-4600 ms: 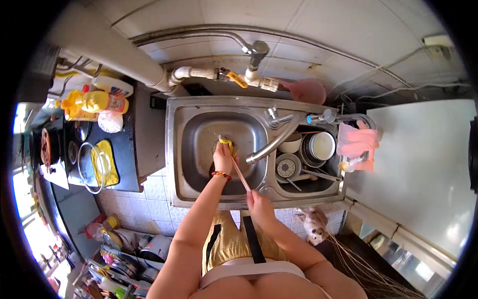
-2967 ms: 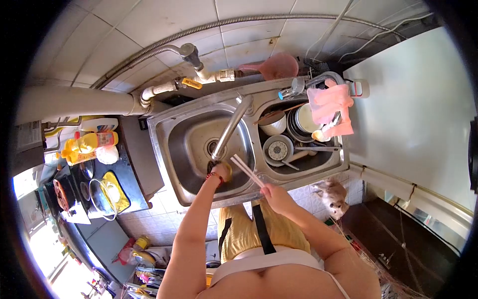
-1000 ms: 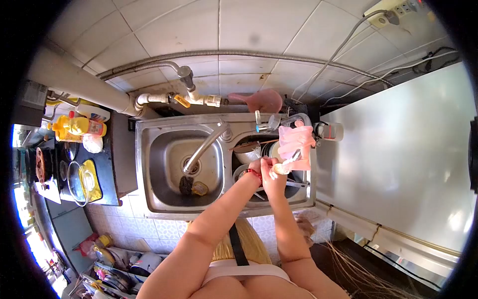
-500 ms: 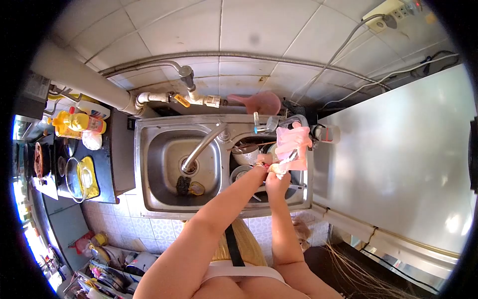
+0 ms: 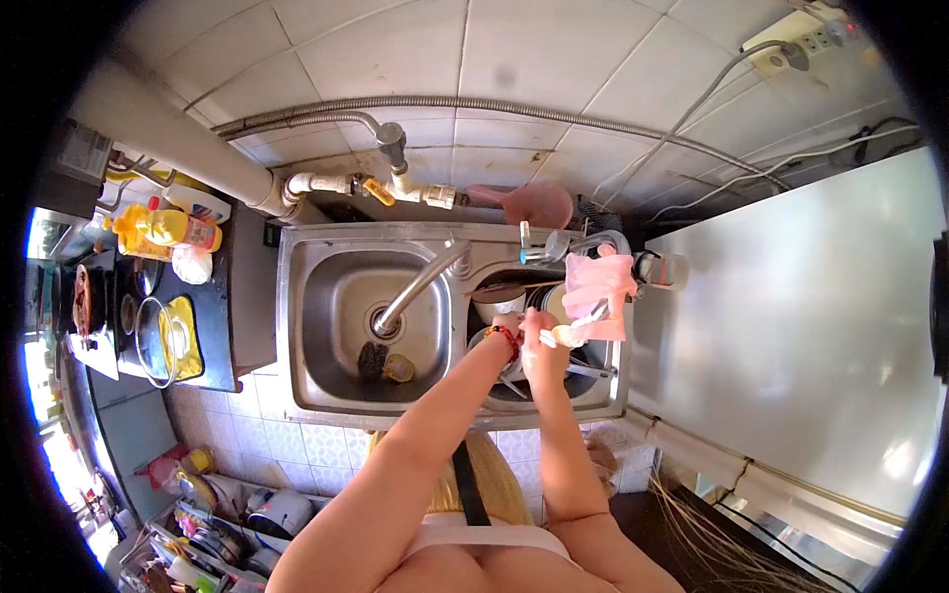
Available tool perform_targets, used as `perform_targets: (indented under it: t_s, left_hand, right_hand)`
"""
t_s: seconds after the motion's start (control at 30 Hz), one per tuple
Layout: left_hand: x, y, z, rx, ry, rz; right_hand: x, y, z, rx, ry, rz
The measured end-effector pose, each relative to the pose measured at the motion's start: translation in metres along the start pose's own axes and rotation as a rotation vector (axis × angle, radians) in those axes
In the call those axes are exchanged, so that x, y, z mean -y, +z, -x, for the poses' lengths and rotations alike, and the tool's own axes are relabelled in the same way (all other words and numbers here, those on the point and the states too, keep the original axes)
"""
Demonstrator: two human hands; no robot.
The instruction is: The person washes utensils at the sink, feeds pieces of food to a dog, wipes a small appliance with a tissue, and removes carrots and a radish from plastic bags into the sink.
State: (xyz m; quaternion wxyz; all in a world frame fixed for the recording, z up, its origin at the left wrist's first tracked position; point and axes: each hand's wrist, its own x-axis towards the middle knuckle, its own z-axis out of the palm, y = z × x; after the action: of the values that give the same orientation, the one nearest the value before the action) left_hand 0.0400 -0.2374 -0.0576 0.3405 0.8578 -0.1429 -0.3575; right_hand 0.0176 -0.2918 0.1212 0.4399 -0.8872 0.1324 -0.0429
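My left hand point(image 5: 507, 322) and my right hand point(image 5: 539, 329) are close together above the right basin, seemingly touching. Both look closed, their fingers small in view and partly hidden; what they hold, if anything, I cannot make out. A red beaded bracelet point(image 5: 506, 341) circles my left wrist. Just right of my right hand, pink rubber gloves point(image 5: 599, 282) hang over the basin's back right corner. A cream-coloured piece point(image 5: 561, 336) lies between that hand and the gloves. Below the hands, the right basin holds bowls and dishes, among them a white bowl point(image 5: 496, 304).
The left basin point(image 5: 326, 296) has a steel faucet point(image 5: 420, 287) over it, with a dark scrubber point(image 5: 372, 361) and a yellow sponge point(image 5: 399, 369) inside. A pink dipper point(image 5: 539, 205) sits behind the sink. Bottles point(image 5: 183, 229) stand on the left counter; a white surface point(image 5: 791, 316) lies right.
My hands have shifted slightly up and left relative to the pink gloves, and my right hand now sits left of the cream piece. The whole view has shifted a little.
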Motion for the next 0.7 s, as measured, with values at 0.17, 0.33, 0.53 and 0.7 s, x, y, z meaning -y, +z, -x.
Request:
perform_targets:
  t_s: [0.17,0.33,0.53,0.7]
  left_hand:
    - [-0.013,-0.017,-0.016,0.208,-0.287,0.347]
    - [-0.021,-0.067,-0.002,-0.54,-0.146,-0.092]
    - [-0.036,-0.132,-0.065,-0.606,0.142,1.116]
    - [-0.088,-0.143,0.003,-0.797,-0.015,0.72]
  right_hand:
    - [0.002,-0.005,-0.002,-0.031,0.026,-0.197]
    - [-0.012,-0.004,0.001,-0.088,-0.122,0.092]
    - [-0.039,-0.015,0.019,-0.169,-0.167,0.063]
    - [-0.022,-0.051,0.025,-0.274,-0.273,0.249]
